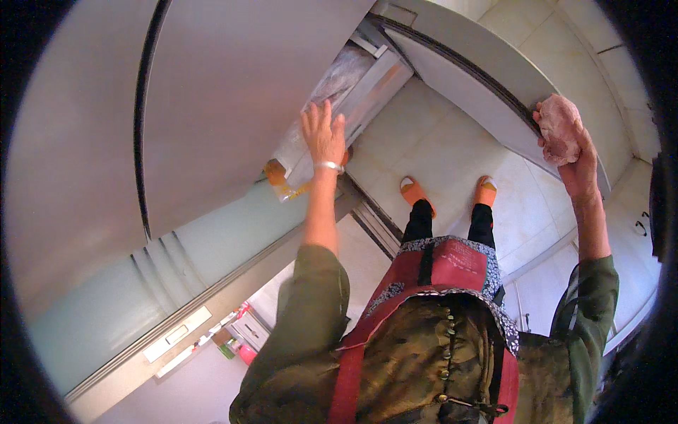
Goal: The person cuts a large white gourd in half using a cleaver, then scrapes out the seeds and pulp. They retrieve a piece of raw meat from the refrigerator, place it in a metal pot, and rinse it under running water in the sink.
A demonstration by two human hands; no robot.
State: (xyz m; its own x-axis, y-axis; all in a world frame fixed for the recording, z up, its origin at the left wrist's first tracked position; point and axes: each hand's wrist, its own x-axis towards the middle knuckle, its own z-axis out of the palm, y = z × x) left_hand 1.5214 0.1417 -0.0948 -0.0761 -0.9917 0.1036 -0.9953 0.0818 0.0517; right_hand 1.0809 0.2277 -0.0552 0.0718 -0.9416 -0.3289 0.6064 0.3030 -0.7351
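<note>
My right hand (581, 172) grips a pinkish lump that looks like frozen meat (559, 126), held up beside the outer edge of the open refrigerator door (476, 69). Fingers spread, my left hand (324, 135) is over a pulled-out freezer drawer (378, 79); whether it touches the drawer or its contents I cannot tell. Inside the drawer lie clear plastic bags (344, 69), partly hidden by the refrigerator's upper door (238, 106). A clear and orange package (280, 180) shows at the drawer's near end.
A sliding frosted-glass door (175, 270) in a metal frame stands to the left of the refrigerator. Pale floor tiles (424, 122) lie around my orange slippers (417, 196). White cabinets (551, 297) line the right side. Small items (241, 336) are beyond the door frame.
</note>
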